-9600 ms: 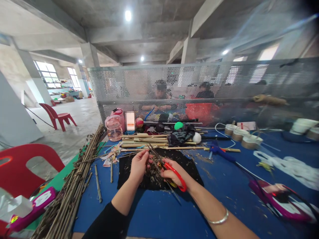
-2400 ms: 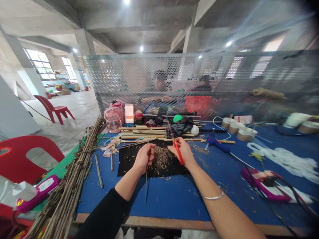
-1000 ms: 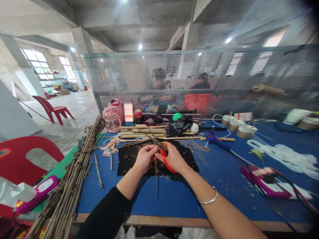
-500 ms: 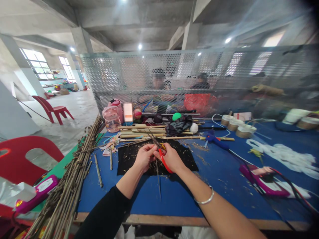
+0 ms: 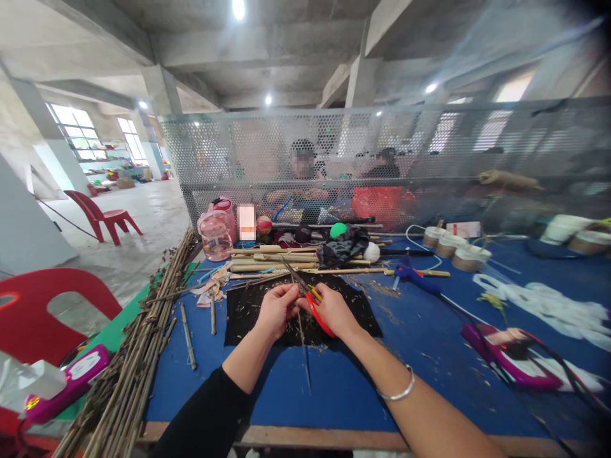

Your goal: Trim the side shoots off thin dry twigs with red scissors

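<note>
In the head view my left hand (image 5: 275, 312) pinches a thin twig (image 5: 306, 359), whose long end points down toward me. My right hand (image 5: 338, 313) grips a pair of scissors (image 5: 319, 314) with red and yellow handles; the blades point up and to the left, close to my left fingertips. Whether the blades touch the twig is hard to make out. Below both hands lies a black cloth (image 5: 241, 326) strewn with pale shavings.
Long bundled twigs (image 5: 125, 356) line the left edge of the blue table (image 5: 353, 397). Behind the cloth lie cut sticks (image 5: 272, 259) and a white ball (image 5: 372, 252). A blue glue gun (image 5: 414, 275) and a purple power strip (image 5: 513, 366) are at right. A person sits beyond the mesh screen (image 5: 210, 149).
The whole scene sits slightly lower in the picture. My hands keep their hold on the twig and scissors, with only a small shift of the scissors.
</note>
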